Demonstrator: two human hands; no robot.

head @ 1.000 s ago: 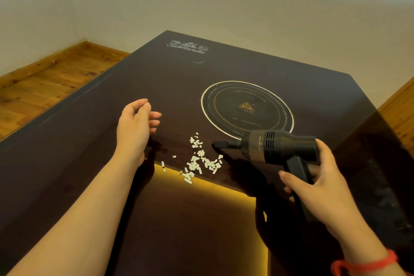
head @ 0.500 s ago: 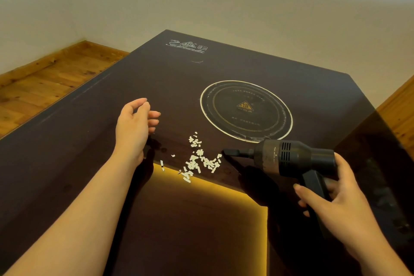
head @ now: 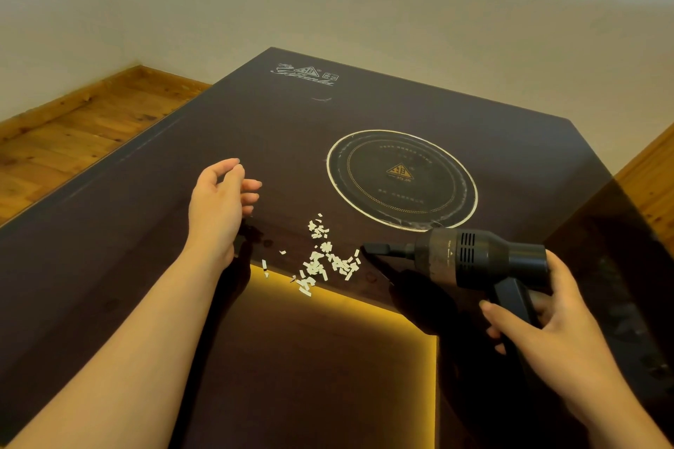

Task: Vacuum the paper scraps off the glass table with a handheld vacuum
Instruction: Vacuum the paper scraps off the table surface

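Note:
A cluster of several small white paper scraps [head: 322, 259] lies on the dark glass table [head: 146, 230], near its middle. My right hand [head: 547, 324] grips the handle of a black handheld vacuum [head: 470, 259]. The vacuum's narrow nozzle [head: 375, 249] points left and reaches the right edge of the scraps. My left hand [head: 219, 208] hovers left of the scraps, fingers loosely curled, holding nothing.
A printed white ring with a gold emblem [head: 401, 179] marks the glass beyond the vacuum. A yellow light strip [head: 364, 302] glows under the glass in front of the scraps. Wooden floor [head: 73, 142] lies to the left, and a pale wall stands behind.
The vacuum drew back to the right, away from the scraps, then shifted slightly left again so its nozzle sits at the pile's edge. My left hand has stayed in place.

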